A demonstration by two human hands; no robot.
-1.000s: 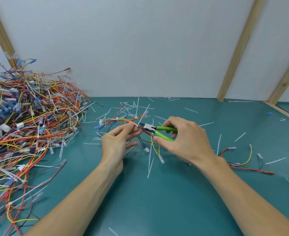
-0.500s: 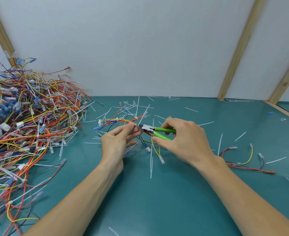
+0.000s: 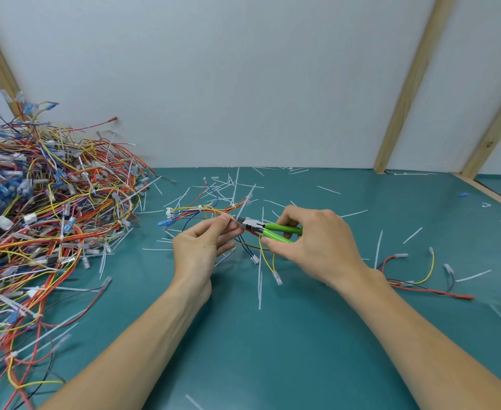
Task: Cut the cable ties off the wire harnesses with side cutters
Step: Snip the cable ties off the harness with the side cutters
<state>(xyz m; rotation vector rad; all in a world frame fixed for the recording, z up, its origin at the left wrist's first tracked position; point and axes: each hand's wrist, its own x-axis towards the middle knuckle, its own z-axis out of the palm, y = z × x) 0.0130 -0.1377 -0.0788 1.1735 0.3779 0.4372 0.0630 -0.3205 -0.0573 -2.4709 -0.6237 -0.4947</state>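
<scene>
The fingers of the left hand [image 3: 202, 248] pinch the wire harness [image 3: 204, 211] between thumb and fingertips, holding it just above the green table [image 3: 272, 335]. The harness runs roughly left to right, trailing away to the left of that pinch and drooping below it. Immediately right of the fingertips sits the nose of the side cutters [image 3: 268, 228], its green handles wrapped by the right hand [image 3: 317, 244], long axis in line with the wires (the tie itself is too small to pick out). The cut looks to belong to the right hand, a short reach leftward.
</scene>
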